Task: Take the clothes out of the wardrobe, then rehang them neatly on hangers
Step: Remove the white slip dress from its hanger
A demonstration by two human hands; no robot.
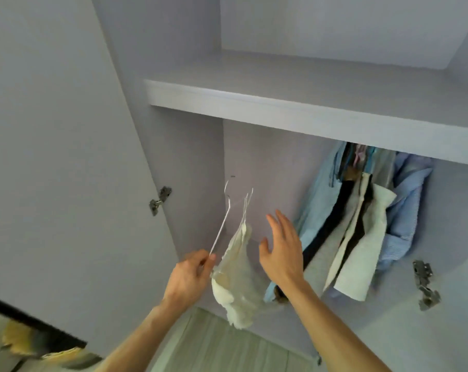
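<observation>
Beneath wardrobe shelf [281, 108], clothes [361, 224] hung right, left hand [190, 275] pinching hangers [221, 226]

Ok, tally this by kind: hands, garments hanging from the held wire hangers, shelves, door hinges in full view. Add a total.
Hands: 2, left hand, right hand
Cream garment on the wire hangers: 1
Shelf: 1
Hinges in full view: 2, left-door hinge, right-door hinge
Total: 6

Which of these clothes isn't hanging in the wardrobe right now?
The cream garment on the wire hangers, which the left hand holds. The blue, black and grey clothes all hang beneath the shelf.
</observation>
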